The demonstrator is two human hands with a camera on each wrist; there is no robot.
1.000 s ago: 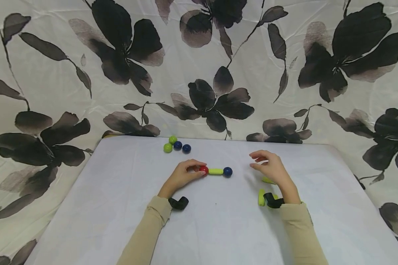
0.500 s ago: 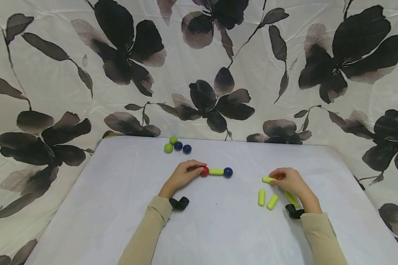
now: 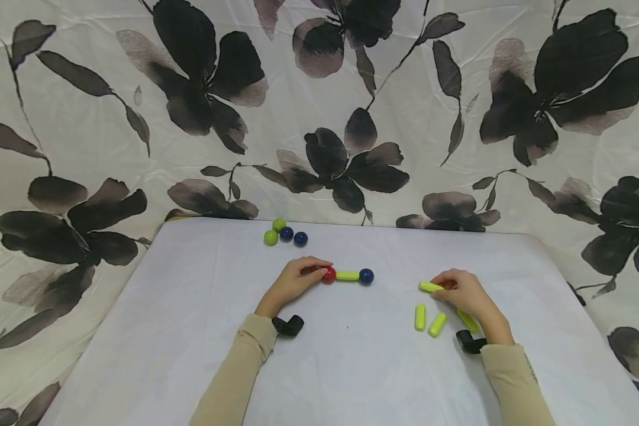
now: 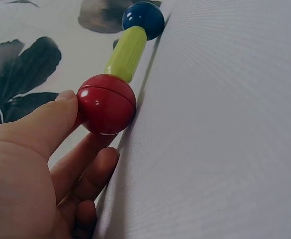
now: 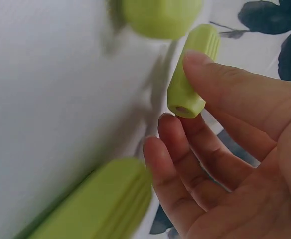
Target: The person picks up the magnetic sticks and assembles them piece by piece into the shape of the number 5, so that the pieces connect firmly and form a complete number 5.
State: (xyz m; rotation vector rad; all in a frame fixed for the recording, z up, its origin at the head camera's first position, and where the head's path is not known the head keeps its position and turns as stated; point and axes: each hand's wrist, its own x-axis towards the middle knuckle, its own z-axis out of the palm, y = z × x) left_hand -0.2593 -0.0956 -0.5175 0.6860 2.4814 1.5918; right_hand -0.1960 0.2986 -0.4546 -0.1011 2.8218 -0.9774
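Note:
My left hand (image 3: 294, 285) pinches a red ball (image 4: 107, 104) between thumb and fingers. A yellow-green rod (image 3: 347, 276) joins that ball to a dark blue ball (image 3: 366, 276), so the three form one straight piece at the middle of the table. Over on the right, my right hand (image 3: 467, 294) pinches another yellow-green rod (image 5: 194, 72) between thumb and index finger. The end facing the right wrist camera has a round grey spot in it. Loose rods of the same kind lie close by: one (image 3: 420, 318), a second (image 3: 437, 325), and a third (image 3: 467, 320) partly behind the hand.
Toward the back edge of the white-covered table (image 3: 351, 367) sit two green balls (image 3: 270, 237) and two dark blue balls (image 3: 300, 239), grouped together. A flower-printed cloth (image 3: 277, 106) hangs behind the table. Black wrist cameras (image 3: 288, 326) sit at both wrists.
My right hand came down and to the right from above the rods and took one between its fingertips; the rod has since shifted slightly. The left hand stays on the red ball.

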